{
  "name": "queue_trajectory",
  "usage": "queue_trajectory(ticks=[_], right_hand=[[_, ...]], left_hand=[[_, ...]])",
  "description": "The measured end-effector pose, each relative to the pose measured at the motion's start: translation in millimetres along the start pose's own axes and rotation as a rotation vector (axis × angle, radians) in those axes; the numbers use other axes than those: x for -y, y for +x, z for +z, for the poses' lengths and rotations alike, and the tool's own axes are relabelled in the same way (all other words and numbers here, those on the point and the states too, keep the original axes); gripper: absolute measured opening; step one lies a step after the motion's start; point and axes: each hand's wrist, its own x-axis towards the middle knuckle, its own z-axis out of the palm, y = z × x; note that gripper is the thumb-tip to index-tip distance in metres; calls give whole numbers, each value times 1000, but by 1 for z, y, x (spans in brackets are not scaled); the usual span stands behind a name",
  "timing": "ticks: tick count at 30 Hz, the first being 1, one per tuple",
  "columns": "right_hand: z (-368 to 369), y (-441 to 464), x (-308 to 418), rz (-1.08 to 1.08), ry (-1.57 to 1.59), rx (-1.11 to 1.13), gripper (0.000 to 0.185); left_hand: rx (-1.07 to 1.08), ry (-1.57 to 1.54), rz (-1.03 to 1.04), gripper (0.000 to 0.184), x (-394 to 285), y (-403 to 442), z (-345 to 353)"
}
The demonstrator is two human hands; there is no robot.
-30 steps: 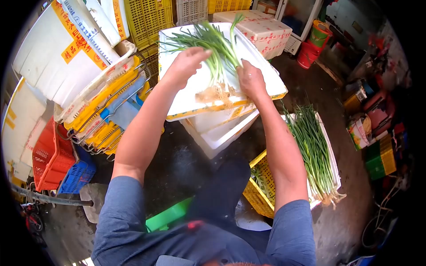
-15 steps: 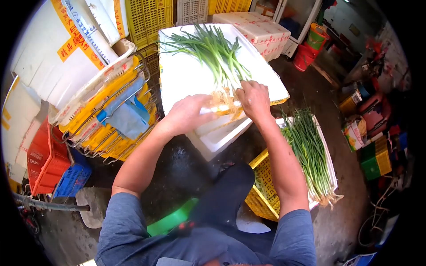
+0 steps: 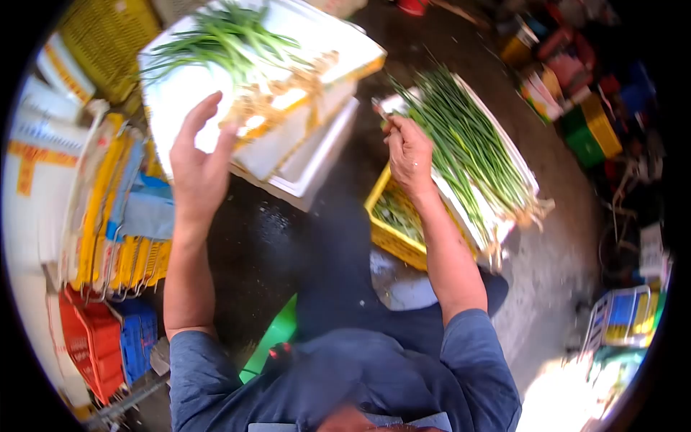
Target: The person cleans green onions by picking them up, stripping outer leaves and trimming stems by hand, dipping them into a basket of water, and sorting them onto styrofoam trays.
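My left hand (image 3: 198,162) is raised beside the roots of the green onions (image 3: 241,47), its thumb and fingers apart and nothing in it. Those green onions lie on a white foam surface (image 3: 169,97), tops pointing away and roots at the near edge. To the right, my right hand (image 3: 410,155) is closed in a pinch at the left edge of a second, larger pile of green onions (image 3: 475,133). Whatever its fingertips hold is too small and blurred to name. This pile rests in a white foam tray (image 3: 531,176), roots hanging over the near end.
Below my right forearm stands a yellow basket (image 3: 396,248) with green leaf scraps inside. Yellow crates (image 3: 108,43), a red crate (image 3: 90,345) and a blue crate (image 3: 137,335) stand at the left. A green plastic object (image 3: 277,335) is beside my leg.
The view has turned to the right. My right hand has left the roots on the foam surface and moved over to the larger pile. My left hand has lifted off, fingers spread.
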Motion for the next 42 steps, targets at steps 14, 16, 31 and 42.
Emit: queue_trajectory(ticks=[14, 16, 31, 42], right_hand=[[-231, -197, -213, 518, -991, 101, 23], [-236, -202, -223, 699, -1108, 280, 26], [-210, -194, -122, 612, -647, -312, 25], [-78, -264, -42, 1354, 908, -343, 10]], left_hand=[[1337, -495, -3, 54, -94, -114, 276], [1412, -500, 14, 54, -108, -123, 289], [1207, -625, -518, 44, -47, -181, 358], [835, -1246, -1157, 44, -47, -167, 358]])
